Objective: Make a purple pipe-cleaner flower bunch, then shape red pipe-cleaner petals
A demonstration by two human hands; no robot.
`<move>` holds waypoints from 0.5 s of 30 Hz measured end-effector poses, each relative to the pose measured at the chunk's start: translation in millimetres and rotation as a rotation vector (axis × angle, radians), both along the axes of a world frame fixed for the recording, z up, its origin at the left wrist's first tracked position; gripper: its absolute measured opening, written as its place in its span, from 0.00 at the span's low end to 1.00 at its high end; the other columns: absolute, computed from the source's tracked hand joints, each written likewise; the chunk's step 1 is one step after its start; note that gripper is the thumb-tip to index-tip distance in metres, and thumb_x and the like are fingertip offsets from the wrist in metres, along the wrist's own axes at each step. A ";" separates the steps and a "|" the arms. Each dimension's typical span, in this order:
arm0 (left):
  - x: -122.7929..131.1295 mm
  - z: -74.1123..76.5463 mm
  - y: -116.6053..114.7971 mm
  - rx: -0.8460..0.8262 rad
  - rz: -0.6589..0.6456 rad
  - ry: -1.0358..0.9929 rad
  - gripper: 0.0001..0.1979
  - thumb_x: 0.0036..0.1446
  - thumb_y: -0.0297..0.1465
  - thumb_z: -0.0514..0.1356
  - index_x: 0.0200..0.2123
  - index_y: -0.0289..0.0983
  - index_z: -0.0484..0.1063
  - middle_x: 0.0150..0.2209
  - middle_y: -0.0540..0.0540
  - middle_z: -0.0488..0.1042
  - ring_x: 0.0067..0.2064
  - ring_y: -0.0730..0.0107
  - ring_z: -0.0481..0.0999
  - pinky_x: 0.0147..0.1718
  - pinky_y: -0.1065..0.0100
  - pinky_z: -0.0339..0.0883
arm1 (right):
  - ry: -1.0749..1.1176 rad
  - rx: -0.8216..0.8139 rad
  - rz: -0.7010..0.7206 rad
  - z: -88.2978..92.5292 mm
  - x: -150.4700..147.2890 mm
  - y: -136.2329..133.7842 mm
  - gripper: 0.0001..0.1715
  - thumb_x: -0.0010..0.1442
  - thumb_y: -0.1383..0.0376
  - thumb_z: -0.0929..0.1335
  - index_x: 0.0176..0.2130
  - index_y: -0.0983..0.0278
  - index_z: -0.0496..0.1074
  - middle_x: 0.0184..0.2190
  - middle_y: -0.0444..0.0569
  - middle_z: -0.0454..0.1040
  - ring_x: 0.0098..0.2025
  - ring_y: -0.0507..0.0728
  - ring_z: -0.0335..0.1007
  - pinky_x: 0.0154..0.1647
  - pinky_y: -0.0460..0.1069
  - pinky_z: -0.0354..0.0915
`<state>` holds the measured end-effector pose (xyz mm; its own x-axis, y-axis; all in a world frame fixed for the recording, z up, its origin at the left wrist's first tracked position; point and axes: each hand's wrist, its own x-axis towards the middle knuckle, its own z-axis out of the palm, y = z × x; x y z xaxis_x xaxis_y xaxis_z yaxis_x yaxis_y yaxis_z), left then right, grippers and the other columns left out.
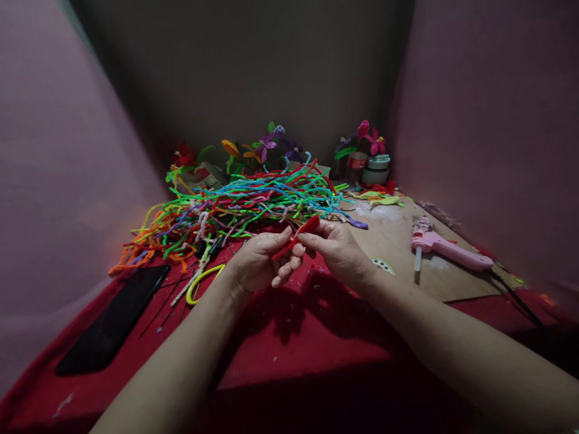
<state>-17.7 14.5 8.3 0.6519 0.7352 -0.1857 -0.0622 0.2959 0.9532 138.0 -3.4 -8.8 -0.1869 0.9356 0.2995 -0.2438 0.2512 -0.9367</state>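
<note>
Between my two hands, above the red cloth, is a red pipe cleaner piece, bent or flattened like a petal. My left hand pinches its lower left end, with the other fingers curled below. My right hand grips the upper right part between thumb and fingers. Just beyond the hands lies a big heap of coloured pipe cleaners in green, blue, red, orange and purple. Yellow-handled scissors lie by my left wrist, partly hidden under the forearm.
A pink glue gun with a cord rests on a cardboard sheet at right. A black phone lies at left. Pipe cleaner flowers and a lidded jar stand at the back. Pink walls flank the red cloth.
</note>
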 end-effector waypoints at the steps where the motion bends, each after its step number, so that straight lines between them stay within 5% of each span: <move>1: 0.0 1.5 -0.7 0.014 0.013 0.017 0.19 0.50 0.45 0.59 0.24 0.33 0.71 0.14 0.52 0.63 0.12 0.81 0.57 0.09 0.76 0.49 | -0.019 0.015 -0.039 0.8 -0.4 -0.5 0.07 0.50 0.63 0.68 0.26 0.65 0.70 0.20 0.42 0.68 0.22 0.48 0.59 0.26 0.45 0.54; 5: 2.3 2.8 -2.9 0.294 0.100 0.268 0.16 0.53 0.42 0.56 0.25 0.34 0.70 0.15 0.52 0.63 0.13 0.79 0.58 0.12 0.75 0.50 | -0.114 0.097 -0.220 -0.1 -2.3 -0.5 0.05 0.49 0.65 0.67 0.24 0.65 0.70 0.21 0.42 0.69 0.25 0.50 0.61 0.30 0.46 0.57; 8: 6.9 -5.6 -4.6 0.875 0.235 0.644 0.11 0.55 0.34 0.53 0.28 0.35 0.71 0.18 0.49 0.67 0.18 0.75 0.65 0.19 0.72 0.55 | -0.233 0.138 -0.369 -5.6 -3.7 2.1 0.06 0.50 0.66 0.66 0.24 0.66 0.70 0.21 0.43 0.68 0.26 0.50 0.60 0.31 0.47 0.57; 11: 11.0 -17.0 -5.9 1.361 0.338 1.029 0.10 0.55 0.25 0.50 0.33 0.35 0.71 0.24 0.45 0.72 0.24 0.70 0.70 0.22 0.70 0.53 | -0.228 0.001 -0.393 -10.9 -3.6 5.7 0.08 0.50 0.64 0.66 0.23 0.66 0.68 0.18 0.40 0.63 0.22 0.49 0.56 0.25 0.46 0.54; 15: 9.8 -21.5 -5.2 1.477 0.309 1.169 0.11 0.53 0.22 0.49 0.36 0.35 0.69 0.26 0.46 0.74 0.26 0.68 0.72 0.24 0.70 0.56 | -0.100 -0.090 -0.226 -9.9 -2.2 7.5 0.12 0.48 0.60 0.68 0.25 0.67 0.69 0.18 0.40 0.63 0.20 0.47 0.54 0.22 0.45 0.51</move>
<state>-7.9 9.3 -13.3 0.5171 0.7452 0.4209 0.8221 -0.5694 -0.0020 135.8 4.1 -18.7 0.0057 0.9791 0.2032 -0.0955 0.2028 -0.9745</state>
